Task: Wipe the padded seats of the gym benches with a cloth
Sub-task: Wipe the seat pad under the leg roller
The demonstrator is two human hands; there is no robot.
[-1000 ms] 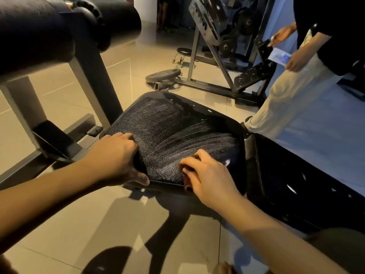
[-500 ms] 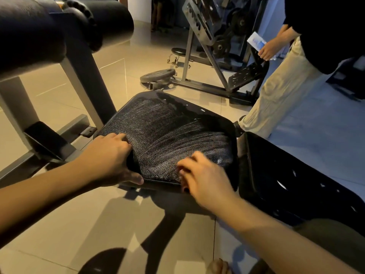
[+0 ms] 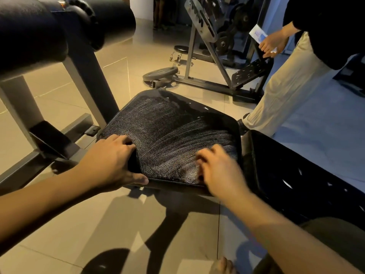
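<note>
Fingers [image 3: 126, 141] of the left hand [image 3: 110, 161] curl over the near left corner of the padded seat [image 3: 169, 131], thumb hooked under its near edge, gripping it. The right hand [image 3: 223, 173] lies on the seat's near right part, blurred, its fingers [image 3: 203, 157] bent; whether they hold anything I cannot tell. Pale streaks cross the black surface. A back pad [image 3: 296, 175] sits just right of it. Beyond, a weight plate [image 3: 161, 73] lies on the tiled floor [image 3: 138, 224]; at far right stands a person in light trousers [image 3: 282, 89].
</note>
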